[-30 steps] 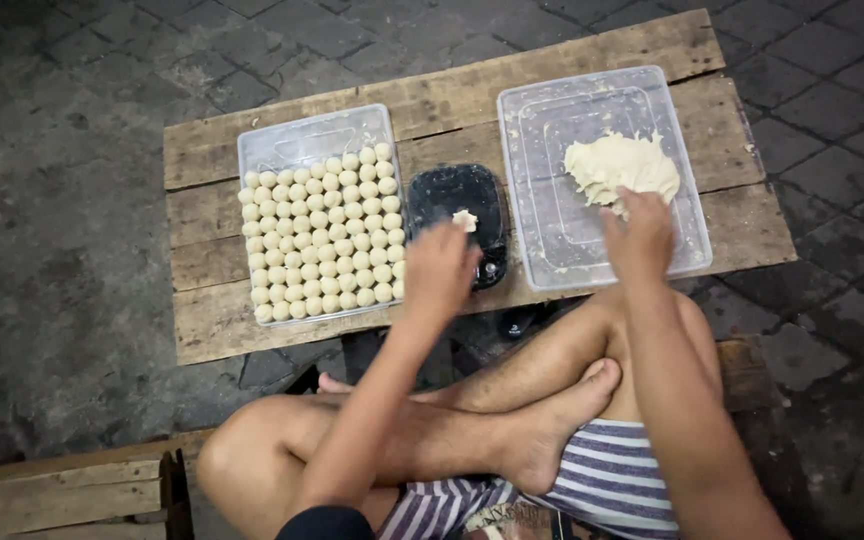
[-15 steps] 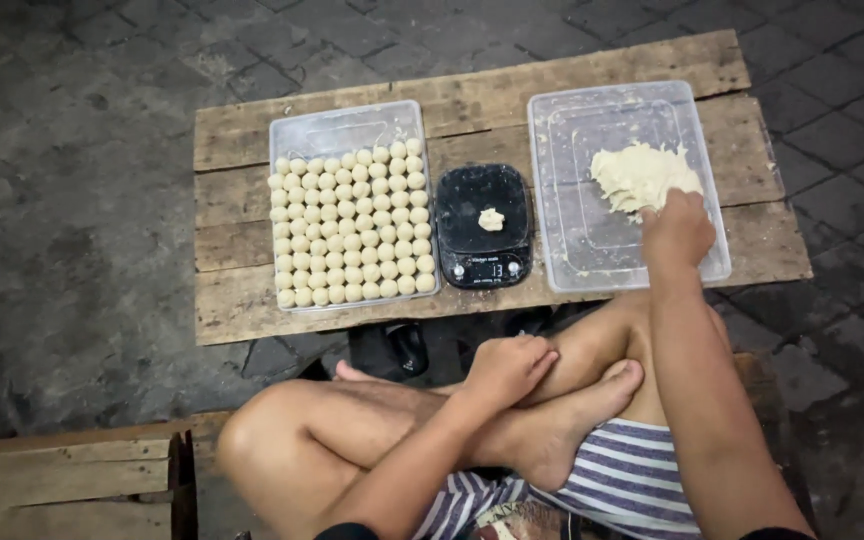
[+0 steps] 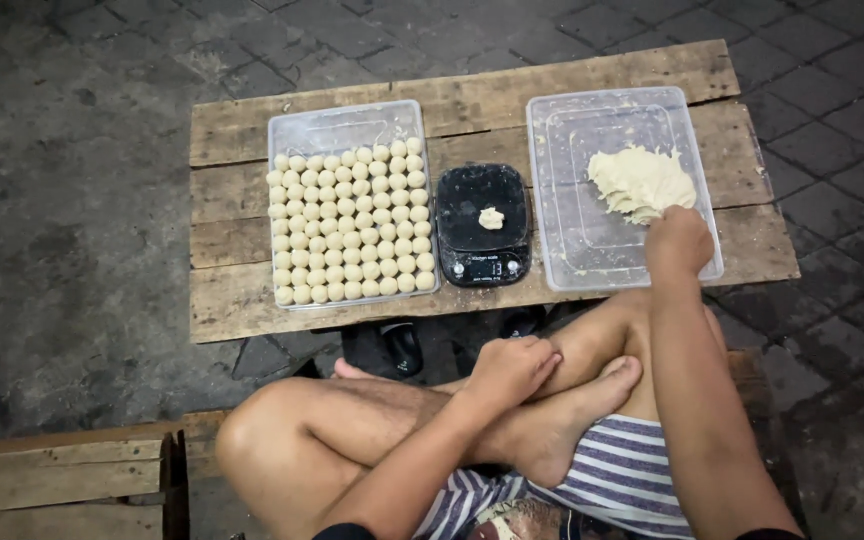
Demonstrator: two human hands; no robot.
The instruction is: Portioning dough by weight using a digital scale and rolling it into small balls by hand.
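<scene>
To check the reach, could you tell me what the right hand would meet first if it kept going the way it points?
The right hand points up the table, and the dough mass in the clear right-hand tray lies directly ahead; they seem already touching.

A single view, from a camera worn on the person's head, looks steeply down and slightly forward over the crossed legs to the low wooden surface point(image 3: 252, 300) in front. The surface sits in the upper half of the frame, seen whole from above, its far edge toward the top — the paved ground shows all around it. Nearest the lens, at the bottom edge, are the arms and lap. It stands at a seated person's height, close enough to show each dough ball in the left tray point(image 3: 347, 118).
</scene>
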